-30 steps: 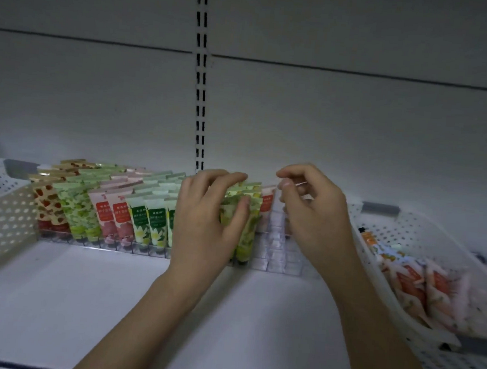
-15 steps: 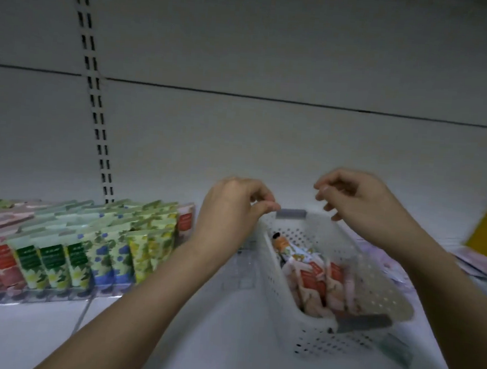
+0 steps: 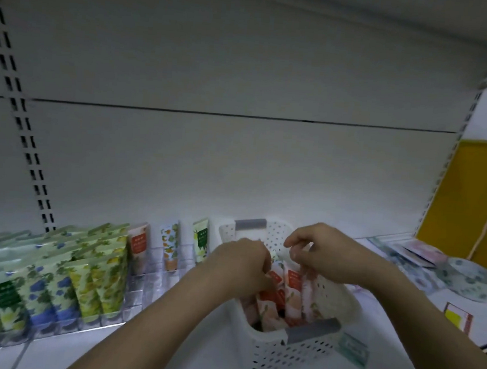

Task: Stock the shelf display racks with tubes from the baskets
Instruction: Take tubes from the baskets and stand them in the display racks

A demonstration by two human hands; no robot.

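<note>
basket: white perforated plastic basket (image 3: 296, 354) with grey handles, sitting on the white shelf (image 3: 182, 351) right of center

basket contents: bunch of pink/peach tubes (image 3: 293, 293) with red label patches, standing up and leaning on each other

left hand: left hand (image 3: 237, 264) is reaching down into the basket, fingers curled in among the tubes; can't really tell if it's got one

right hand: right hand (image 3: 328, 256) is over the basket's far side, fingers curled, thumb and forefinger close together; can't make out if it's pinching anything

display rack: clear rack (image 3: 153, 282) left of the basket, rows of green, blue and yellow floral tubes (image 3: 62, 283), plus a few lone ones standing in the right-hand slots

writing: too blurry to read, honestly

other stuff: floral bowl (image 3: 472, 279) far right on the shelf
</note>
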